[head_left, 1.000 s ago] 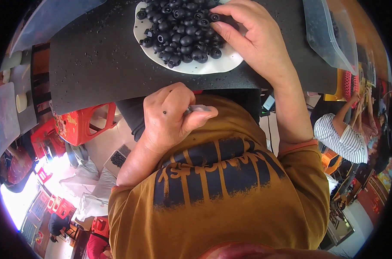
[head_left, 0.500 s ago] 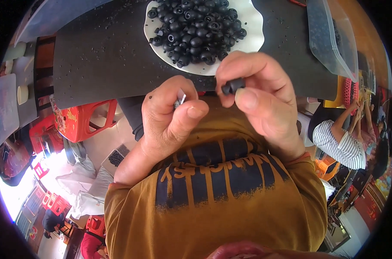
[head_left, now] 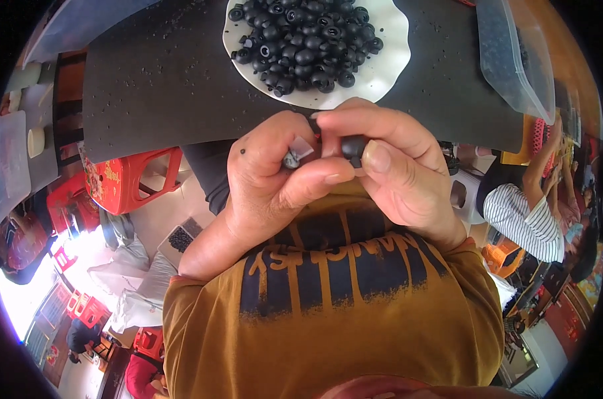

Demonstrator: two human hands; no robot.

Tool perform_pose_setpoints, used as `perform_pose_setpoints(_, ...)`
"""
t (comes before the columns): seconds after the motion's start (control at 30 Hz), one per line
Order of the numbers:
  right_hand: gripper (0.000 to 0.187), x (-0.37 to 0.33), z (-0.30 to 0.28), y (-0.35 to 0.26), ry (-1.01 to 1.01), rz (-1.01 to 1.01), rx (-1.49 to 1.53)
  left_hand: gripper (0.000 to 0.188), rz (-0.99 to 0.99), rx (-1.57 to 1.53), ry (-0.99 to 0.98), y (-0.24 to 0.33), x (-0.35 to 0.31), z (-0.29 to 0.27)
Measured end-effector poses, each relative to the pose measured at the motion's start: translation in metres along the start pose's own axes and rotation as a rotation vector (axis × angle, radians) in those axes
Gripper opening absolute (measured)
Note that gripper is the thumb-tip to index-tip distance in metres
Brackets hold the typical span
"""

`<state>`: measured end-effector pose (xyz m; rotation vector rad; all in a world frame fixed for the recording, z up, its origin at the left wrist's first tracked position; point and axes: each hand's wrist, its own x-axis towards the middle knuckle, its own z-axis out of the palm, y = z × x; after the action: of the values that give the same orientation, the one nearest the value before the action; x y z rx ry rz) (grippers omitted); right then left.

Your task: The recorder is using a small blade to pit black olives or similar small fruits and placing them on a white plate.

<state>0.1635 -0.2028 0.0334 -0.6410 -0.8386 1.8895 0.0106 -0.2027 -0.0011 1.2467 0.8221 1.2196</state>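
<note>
Between the thumb and fingers of my right hand (head_left: 407, 156) is a small round black plastic part (head_left: 354, 147). My left hand (head_left: 265, 166) is closed around a small blade (head_left: 301, 147), whose flat pale end sticks out beside a greyish piece in the curled fingers. The left thumb reaches across to the black part, and the two hands meet just in front of the table edge. Beyond them a white scalloped plate (head_left: 389, 74) bears a heap of similar black parts (head_left: 304, 50), some with open ring-like ends.
The dark table (head_left: 155, 86) is strewn with tiny black scraps. A clear plastic bin (head_left: 514, 66) stands at the right, another (head_left: 89, 30) at the far left. Red stools (head_left: 132, 179) and white sacks (head_left: 138, 279) are on the left. A person in a striped top (head_left: 524, 223) works at the right.
My hands have come together; the left moved right and its thumb now reaches the black part. The part has been turned, so its rounded side shows.
</note>
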Motion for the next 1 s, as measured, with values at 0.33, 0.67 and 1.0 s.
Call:
perform_pose_setpoints(0.33,0.022,-0.003,-0.020,0.010,-0.049,-0.010,0.051,0.042,0.102,0.242,-0.038,-0.009,-0.001,-0.001)
perform_pose_setpoints(0.67,0.020,-0.001,-0.015,0.013,-0.082,-0.004,0.087,0.049,0.066,0.216,-0.064,-0.013,-0.001,-0.004)
perform_pose_setpoints(1.0,0.026,-0.007,-0.018,0.015,-0.037,0.063,-0.089,0.054,0.204,0.442,-0.089,-0.015,0.003,-0.004)
